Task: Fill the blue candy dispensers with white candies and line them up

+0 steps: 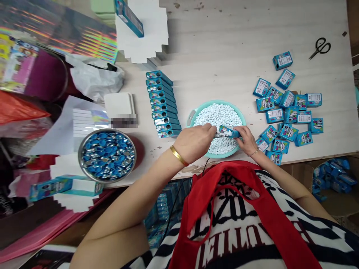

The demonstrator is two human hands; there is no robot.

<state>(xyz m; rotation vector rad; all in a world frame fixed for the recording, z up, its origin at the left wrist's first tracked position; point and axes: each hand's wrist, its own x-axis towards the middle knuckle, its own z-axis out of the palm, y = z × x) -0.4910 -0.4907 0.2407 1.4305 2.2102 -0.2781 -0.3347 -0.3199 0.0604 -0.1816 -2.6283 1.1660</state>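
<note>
Over a turquoise plastic basin heaped with small white candies, my right hand grips a small blue candy box by its far end. The box lies on its side, with its open end toward my left hand. My left hand is closed in a fist at that end. White candies show between the fist and the box; whatever the fingers hold is hidden. To the left stands a row of blue boxes, with round holes in their ends, some showing white inside.
Many blue boxes lie scattered on the right, with black scissors beyond them. A metal bowl of blue and silver caps stands at the left. White cardboard sheets are stacked at the back; a carton sits below the right edge.
</note>
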